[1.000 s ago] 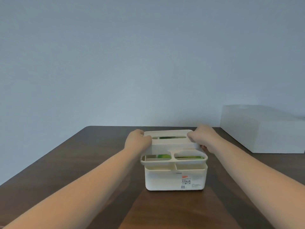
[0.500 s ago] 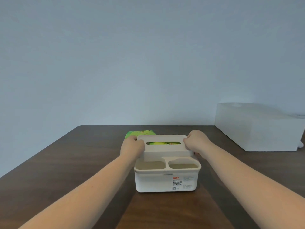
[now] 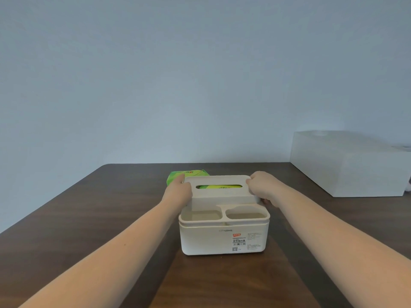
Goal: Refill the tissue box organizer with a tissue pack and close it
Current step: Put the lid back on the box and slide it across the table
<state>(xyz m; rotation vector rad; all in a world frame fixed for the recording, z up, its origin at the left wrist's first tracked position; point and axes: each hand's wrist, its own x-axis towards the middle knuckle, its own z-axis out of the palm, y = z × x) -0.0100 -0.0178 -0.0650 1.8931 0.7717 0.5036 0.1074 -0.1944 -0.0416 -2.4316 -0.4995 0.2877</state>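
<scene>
Cream plastic tissue box organizer [image 3: 223, 236], lid [image 3: 219, 190] gripped at both ends by left hand [image 3: 179, 191] and right hand [image 3: 261, 187]; risk: uneven pressing leaves one lid edge unseated over green tissue pack [image 3: 219, 187].

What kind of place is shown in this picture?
Probably a plain room in a home or office, though I cannot be sure: a dark wooden table against a bare pale wall, with a tissue box organizer and a white box.

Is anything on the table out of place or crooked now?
Nothing looks askew. The lid sits level on the organizer, held by the left hand and right hand; green shows through its slot. One oddity: a second green tissue pack lies behind the organizer.
</scene>
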